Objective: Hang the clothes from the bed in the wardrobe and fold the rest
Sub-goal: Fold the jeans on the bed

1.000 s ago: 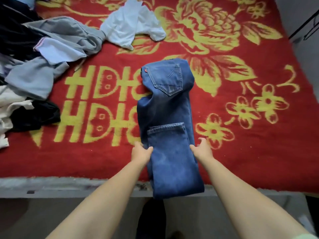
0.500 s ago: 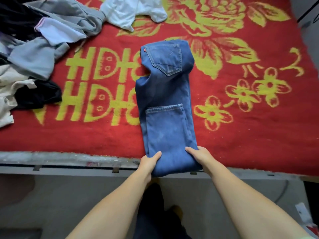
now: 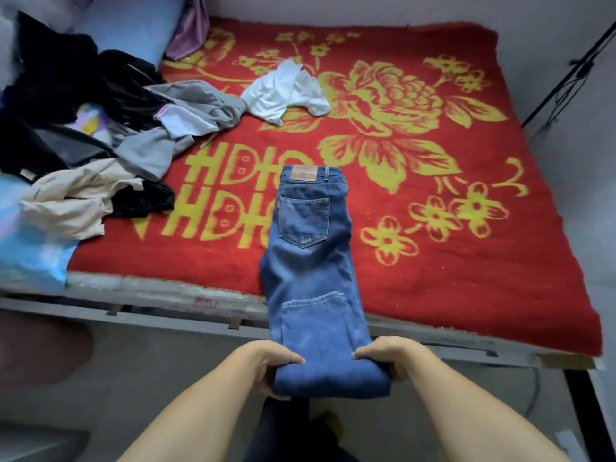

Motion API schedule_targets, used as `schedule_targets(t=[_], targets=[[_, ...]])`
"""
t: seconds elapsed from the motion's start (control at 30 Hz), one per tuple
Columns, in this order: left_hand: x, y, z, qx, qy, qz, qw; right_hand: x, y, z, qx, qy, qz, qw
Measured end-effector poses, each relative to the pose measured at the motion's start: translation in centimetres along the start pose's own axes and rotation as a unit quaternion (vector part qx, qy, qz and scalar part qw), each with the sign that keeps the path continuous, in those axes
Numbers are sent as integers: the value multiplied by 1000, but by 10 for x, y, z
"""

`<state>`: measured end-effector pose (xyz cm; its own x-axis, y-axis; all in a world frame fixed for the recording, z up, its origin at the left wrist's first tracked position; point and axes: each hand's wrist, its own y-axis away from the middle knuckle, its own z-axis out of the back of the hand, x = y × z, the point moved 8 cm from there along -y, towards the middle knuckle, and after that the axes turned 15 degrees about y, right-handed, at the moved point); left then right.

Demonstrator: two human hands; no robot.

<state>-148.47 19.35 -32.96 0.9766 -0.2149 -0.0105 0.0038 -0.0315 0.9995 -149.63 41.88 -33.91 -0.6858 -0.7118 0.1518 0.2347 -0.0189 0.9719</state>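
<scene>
Now left hand (image 3: 271, 366) and right hand (image 3: 383, 360) each pinch folded end of jeans (image 3: 310, 271), which hang off bed (image 3: 433, 201) edge. Risk: uneven pull skews fold; loose hem flops open.

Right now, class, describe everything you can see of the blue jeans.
The blue jeans are faded denim, folded lengthwise, a leg end doubled back on top. The back pocket and tan waistband patch face up. The waist end lies on the red blanket; the near folded end overhangs the bed edge, held by the left hand and right hand, thumbs on top.
</scene>
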Motion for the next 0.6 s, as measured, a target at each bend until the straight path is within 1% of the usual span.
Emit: schedule_targets(t=[0.1, 0.2, 0.3, 0.37, 0.43, 0.5, 0.53, 0.6], targets=[[7, 4, 1, -4, 1, 1, 1000, -10, -1, -11, 17, -7, -13, 1000], [-16, 10, 8, -18, 13, -50, 999, 6, -2, 3, -6, -42, 4, 999], [-55, 15, 14, -13, 98, -84, 992, 31, -5, 29, -28, -67, 29, 997], [-80, 17, 22, -4, 168, -74, 983, 43, -7, 45, -21, -105, 8, 994], [-116, 12, 32, 34, 248, -94, 964, 58, -14, 64, -8, -214, -9, 977], [-152, 4, 45, 69, 317, -139, 936, 82, -21, 83, -6, -344, 24, 939], [-170, 1, 51, 80, 334, -159, 925, 95, -29, 97, -13, -380, 50, 923], [-208, -8, 60, 91, 355, -180, 913, 124, -46, 126, -34, -399, 88, 912]])
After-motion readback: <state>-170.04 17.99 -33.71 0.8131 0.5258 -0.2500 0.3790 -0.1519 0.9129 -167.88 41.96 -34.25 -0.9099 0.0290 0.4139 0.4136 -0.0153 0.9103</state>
